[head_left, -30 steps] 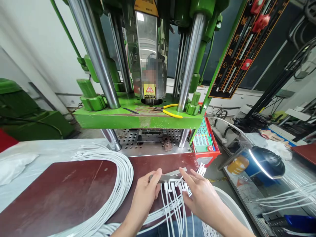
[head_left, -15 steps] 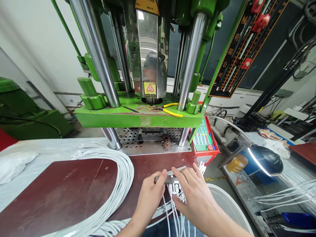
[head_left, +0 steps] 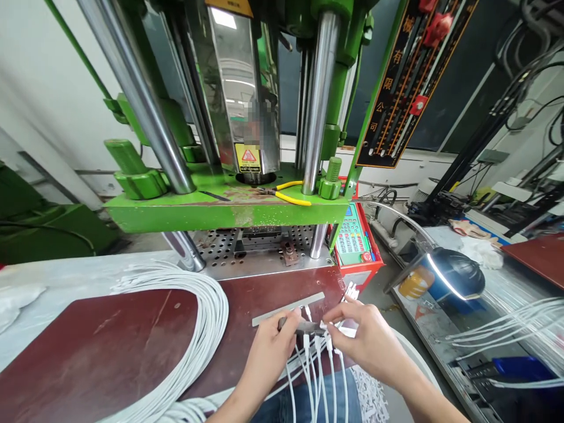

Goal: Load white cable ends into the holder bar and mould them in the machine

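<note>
My left hand is closed around a short grey metal bar with a dark rounded end. Along the bar's near side hang several white cables with white plug ends, running down over my lap. Thumb and fingertips of my right hand pinch a small white plug piece at the bar's right end. Its exact shape is partly hidden by my fingers. Beyond my left hand, a flat metal strip lies on the brown board.
A bundle of white cables curves over the board. The green press stands ahead, with yellow-handled pliers on its plate. A red-framed control panel is to the right. White plastic scraps fill a bin beside my lap.
My right hand has moved right and its fingers now pinch at the bar's end, baring the plugs and the metal strip. The view has shifted right.
</note>
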A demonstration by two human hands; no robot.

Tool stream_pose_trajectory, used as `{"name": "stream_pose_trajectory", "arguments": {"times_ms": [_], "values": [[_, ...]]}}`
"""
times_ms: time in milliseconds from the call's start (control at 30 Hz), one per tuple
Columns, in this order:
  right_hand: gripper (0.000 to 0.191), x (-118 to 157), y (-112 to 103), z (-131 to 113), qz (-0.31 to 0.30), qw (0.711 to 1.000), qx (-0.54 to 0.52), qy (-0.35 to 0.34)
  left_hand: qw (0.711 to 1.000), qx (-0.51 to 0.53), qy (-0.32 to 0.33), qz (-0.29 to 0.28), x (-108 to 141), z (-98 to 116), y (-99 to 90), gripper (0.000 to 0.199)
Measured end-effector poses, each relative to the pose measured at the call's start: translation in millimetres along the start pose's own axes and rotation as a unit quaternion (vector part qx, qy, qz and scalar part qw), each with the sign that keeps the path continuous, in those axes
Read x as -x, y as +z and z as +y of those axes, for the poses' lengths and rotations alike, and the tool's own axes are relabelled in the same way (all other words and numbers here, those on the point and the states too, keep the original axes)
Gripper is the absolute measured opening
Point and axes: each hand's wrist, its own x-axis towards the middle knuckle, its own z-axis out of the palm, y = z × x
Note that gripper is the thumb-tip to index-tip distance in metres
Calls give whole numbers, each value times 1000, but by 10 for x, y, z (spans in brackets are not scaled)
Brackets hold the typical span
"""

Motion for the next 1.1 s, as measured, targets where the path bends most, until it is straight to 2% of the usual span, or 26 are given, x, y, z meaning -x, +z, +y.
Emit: {"name": "stream_pose_trajectory", "arguments": {"times_ms": [67,200,300,433,467,500,567,600,633,700,767,867,1000,1100], "values": [[13,49,-35,58,27,999,-21,-15,1000,-2,-4,-2,-19,8,21,44],[13,184,-62,154,120,981,16,-152,1000,-6,-13,17,-62,73,58,47],[16,291,-152,105,202,963,33,-173,1000,5,-21,-3,-71,175,111,45],[30,500,-481,-44,189,934,94,-289,999,-9,-14,-30,-95,200,221,45],[32,566,-586,-37,208,929,108,-288,999,-17,-14,-35,-106,174,242,46],[33,633,-685,5,251,922,118,-270,999,-22,-16,-37,-117,142,255,46],[29,761,-836,205,320,915,146,-195,999,-24,-27,-31,-126,85,260,48],[24,814,-881,349,318,920,168,-156,999,-20,-37,-31,-122,72,255,48],[20,855,-903,506,277,932,199,-122,998,-16,-43,-34,-112,75,248,49],[10,885,-888,781,133,958,246,-59,998,-9,-39,-56,-85,129,239,49],[17,841,-802,890,38,971,237,14,996,-7,-21,-82,-66,229,249,48],[32,669,-575,669,1,988,127,92,994,-15,-2,-110,-79,377,302,48],[30,320,-289,239,-48,998,16,32,994,-24,28,-102,-119,428,366,49],[25,91,-192,196,-35,999,-13,4,996,35,12,-76,-49,321,379,51]]}}
